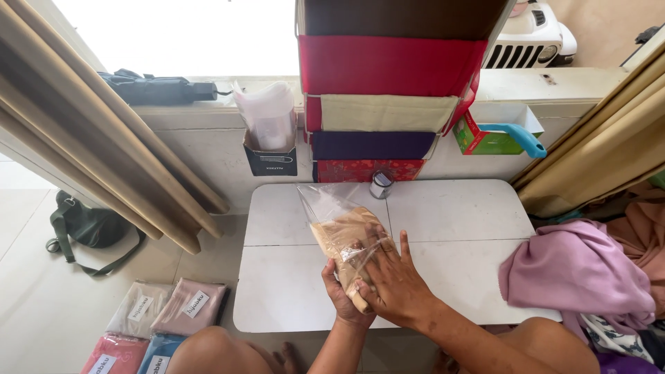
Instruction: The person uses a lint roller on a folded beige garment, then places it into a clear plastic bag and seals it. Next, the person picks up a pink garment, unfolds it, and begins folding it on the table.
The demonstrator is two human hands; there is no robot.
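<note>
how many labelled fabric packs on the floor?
4, bottom left in two rows: grey pack, mauve pack, pink pack, blue pack. More may lie below the frame edge.

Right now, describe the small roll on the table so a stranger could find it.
Start at the white folding table under the window. Along its far edge, below the stack of coloured cloth bins, stands a small tape roll. It is the only shiny, round thing there.
</note>
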